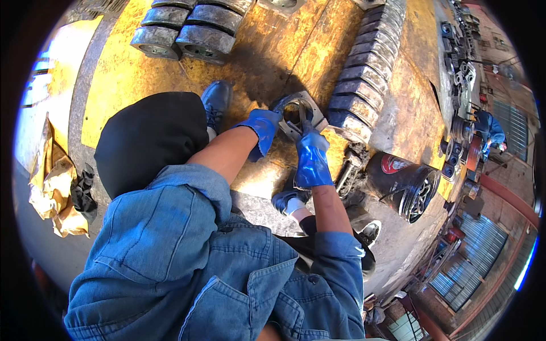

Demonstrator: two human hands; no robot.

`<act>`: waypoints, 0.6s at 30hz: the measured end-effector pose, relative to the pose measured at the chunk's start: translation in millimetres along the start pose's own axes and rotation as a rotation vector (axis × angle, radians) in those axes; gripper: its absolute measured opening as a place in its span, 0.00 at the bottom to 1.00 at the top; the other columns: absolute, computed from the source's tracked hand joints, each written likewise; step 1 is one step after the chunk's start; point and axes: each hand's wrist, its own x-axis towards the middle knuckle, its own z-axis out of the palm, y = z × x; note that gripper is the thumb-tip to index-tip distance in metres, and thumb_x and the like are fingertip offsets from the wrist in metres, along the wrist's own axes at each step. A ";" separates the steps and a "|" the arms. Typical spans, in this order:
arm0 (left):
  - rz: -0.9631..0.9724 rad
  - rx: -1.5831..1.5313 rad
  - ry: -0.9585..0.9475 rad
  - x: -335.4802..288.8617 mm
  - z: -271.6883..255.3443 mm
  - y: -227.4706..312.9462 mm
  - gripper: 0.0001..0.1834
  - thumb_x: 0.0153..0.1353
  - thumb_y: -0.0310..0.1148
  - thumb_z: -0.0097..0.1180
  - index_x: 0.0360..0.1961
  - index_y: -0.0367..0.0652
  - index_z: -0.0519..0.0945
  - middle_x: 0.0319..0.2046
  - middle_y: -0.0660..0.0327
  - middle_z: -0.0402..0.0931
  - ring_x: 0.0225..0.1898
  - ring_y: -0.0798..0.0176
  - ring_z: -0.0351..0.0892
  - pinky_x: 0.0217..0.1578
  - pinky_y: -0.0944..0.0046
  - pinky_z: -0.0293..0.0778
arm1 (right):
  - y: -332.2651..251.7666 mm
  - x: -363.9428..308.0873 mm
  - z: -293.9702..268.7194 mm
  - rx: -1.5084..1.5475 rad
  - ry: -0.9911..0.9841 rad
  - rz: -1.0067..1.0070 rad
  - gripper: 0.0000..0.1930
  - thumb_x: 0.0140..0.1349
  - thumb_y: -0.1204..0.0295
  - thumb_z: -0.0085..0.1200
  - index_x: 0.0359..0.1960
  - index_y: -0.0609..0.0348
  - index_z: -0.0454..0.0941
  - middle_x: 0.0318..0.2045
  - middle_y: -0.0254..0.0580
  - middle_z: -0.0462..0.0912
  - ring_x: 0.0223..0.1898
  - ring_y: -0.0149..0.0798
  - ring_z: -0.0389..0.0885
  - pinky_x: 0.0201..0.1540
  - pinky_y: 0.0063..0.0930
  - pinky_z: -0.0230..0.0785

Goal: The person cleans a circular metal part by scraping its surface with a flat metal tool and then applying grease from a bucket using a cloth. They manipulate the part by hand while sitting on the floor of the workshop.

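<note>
A squarish grey metal housing with a large round bore stands tilted on the worn yellow surface in front of me. My left hand, in a blue rubber glove, is closed on its left edge. My right hand, gloved the same way, is closed at the near side of the bore. A slim grey bar-like tool seems to run from its fingers into the opening. The glove covers the tool's lower end, so its kind cannot be made out.
A long row of similar metal blocks stands to the right, and more housings lie at the far left. Near my right forearm is a black bucket with metal pieces. Crumpled brown paper lies left; another person is far right.
</note>
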 end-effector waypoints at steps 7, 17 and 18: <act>0.045 0.082 0.101 3.0 10.4 -3.6 0.19 0.69 0.42 0.39 0.55 0.55 0.77 0.47 0.53 0.81 0.47 0.47 0.80 0.48 0.51 0.75 | -13.3 2.8 -33.3 -0.239 -0.261 -0.255 0.37 0.58 0.73 0.49 0.70 0.33 0.52 0.45 0.51 0.82 0.44 0.54 0.83 0.40 0.48 0.75; 0.142 -0.045 0.122 19.5 30.6 -20.8 0.17 0.68 0.41 0.44 0.51 0.50 0.79 0.46 0.54 0.81 0.45 0.48 0.80 0.44 0.54 0.76 | 45.0 28.0 -42.3 0.059 -0.253 -0.628 0.35 0.54 0.79 0.51 0.64 0.31 0.66 0.40 0.49 0.84 0.37 0.54 0.84 0.38 0.42 0.77; 0.121 -0.115 0.135 18.8 32.8 -25.1 0.17 0.69 0.42 0.45 0.51 0.50 0.80 0.45 0.54 0.81 0.44 0.49 0.81 0.43 0.54 0.76 | 30.9 26.5 -56.6 -0.046 -0.155 -0.562 0.31 0.54 0.79 0.52 0.60 0.33 0.71 0.40 0.48 0.84 0.38 0.54 0.84 0.39 0.44 0.77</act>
